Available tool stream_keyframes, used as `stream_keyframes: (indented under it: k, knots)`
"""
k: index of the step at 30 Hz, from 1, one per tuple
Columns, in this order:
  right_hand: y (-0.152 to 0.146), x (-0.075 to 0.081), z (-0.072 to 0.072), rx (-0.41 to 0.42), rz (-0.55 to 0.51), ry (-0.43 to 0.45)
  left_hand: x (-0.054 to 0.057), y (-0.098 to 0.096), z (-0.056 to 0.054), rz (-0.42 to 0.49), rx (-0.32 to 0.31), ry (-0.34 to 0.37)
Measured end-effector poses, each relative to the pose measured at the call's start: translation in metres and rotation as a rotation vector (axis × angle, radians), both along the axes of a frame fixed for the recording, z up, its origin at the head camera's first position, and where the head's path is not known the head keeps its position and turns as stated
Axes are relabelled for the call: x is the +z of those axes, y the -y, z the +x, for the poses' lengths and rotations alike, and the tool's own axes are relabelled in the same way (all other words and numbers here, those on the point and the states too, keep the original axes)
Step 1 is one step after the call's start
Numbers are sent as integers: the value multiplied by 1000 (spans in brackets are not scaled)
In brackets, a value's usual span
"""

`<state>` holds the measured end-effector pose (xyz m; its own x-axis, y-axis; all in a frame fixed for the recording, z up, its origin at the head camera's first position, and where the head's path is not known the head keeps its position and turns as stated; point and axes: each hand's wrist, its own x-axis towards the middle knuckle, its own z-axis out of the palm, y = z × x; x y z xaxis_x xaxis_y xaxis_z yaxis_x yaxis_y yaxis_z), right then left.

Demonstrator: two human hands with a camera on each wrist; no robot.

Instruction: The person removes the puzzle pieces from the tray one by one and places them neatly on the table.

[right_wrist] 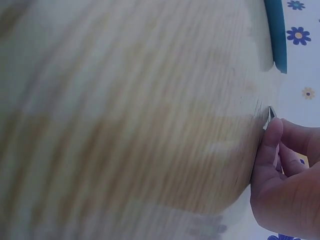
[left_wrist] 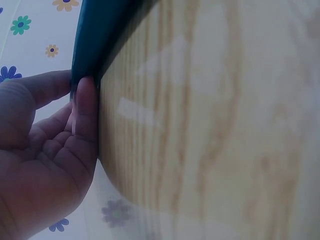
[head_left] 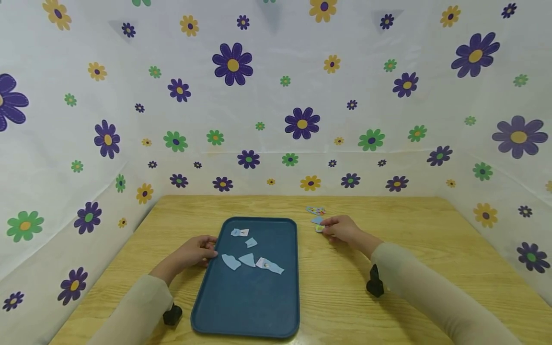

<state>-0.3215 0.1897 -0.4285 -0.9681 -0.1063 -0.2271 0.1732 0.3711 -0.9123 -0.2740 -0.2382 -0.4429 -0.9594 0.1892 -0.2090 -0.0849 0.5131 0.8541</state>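
Note:
A dark blue tray [head_left: 246, 306] lies on the wooden table, with several light blue cut pieces on it. Among them are a printed piece [head_left: 270, 265] at the right, a curved piece [head_left: 231, 261] and a small piece [head_left: 251, 242]. My left hand [head_left: 196, 251] pinches the tray's left rim between thumb and finger, as the left wrist view shows. Right of the tray, my right hand [head_left: 342, 229] pinches a small cut piece with a yellow-green print [head_left: 319, 229]. Just behind it lies a blue piece [head_left: 316, 220]. In the right wrist view the fingertips [right_wrist: 274, 127] hide most of the pinched piece.
Farther back on the table [head_left: 388, 215] lies a colourful printed piece [head_left: 316, 210]. A white flower-patterned sheet [head_left: 267, 182] rises behind the table and along both sides. Black straps hang below both sleeves.

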Motion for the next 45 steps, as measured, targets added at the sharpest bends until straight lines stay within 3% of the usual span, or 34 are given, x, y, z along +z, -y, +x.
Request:
stream_keyframes:
  k: [25,34,38,45]
  knots:
    - [-3,-1,-2,17,-30,-16,3,-1,1,-8,8,10]
    - [2,5,5,23,-24,-33,3,-1,2,-12,7,6]
    - [8,4,10,66,5,-71,3,-1,2,-7,1,10]
    - [24,4,23,129,-88,-92,3,0,0,1,-8,6]
